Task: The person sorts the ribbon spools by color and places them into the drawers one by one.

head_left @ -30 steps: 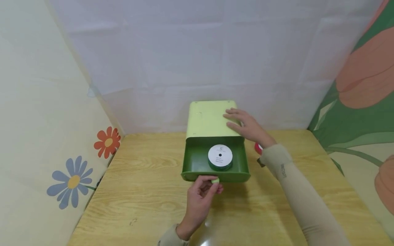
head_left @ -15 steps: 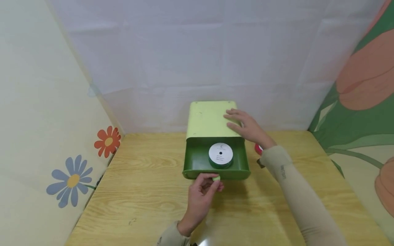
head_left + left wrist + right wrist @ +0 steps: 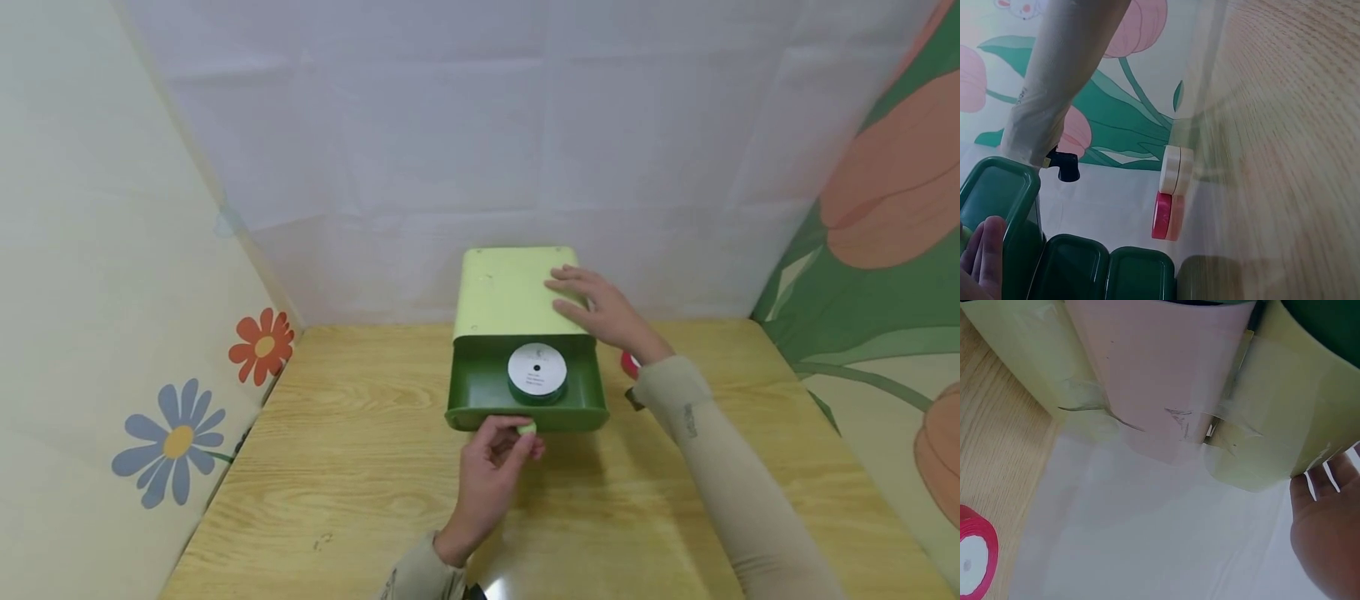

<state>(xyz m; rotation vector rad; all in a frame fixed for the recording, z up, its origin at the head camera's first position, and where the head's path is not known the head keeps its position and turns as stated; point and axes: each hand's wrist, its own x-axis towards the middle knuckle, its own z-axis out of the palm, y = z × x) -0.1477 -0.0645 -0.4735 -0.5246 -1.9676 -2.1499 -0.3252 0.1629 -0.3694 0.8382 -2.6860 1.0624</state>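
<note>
A light green drawer unit stands against the back wall, its dark green top drawer pulled partly out. Inside the drawer lies a ribbon spool with a white label face and green ribbon. My left hand pinches the light green knob on the drawer front between thumb and index finger. On the right side of the unit's top rests my right hand, fingers extended and spread. The right wrist view shows this hand against the yellow-green shell.
Below the top drawer, more green drawer fronts show in the left wrist view. A red ribbon spool and a white spool stand on the wooden table, right of the unit. A pink shell sits between yellow-green ones.
The drawer has slid a little inward toward the unit, carrying the spool along. My left hand has moved forward with the knob. My right hand stays in place.
</note>
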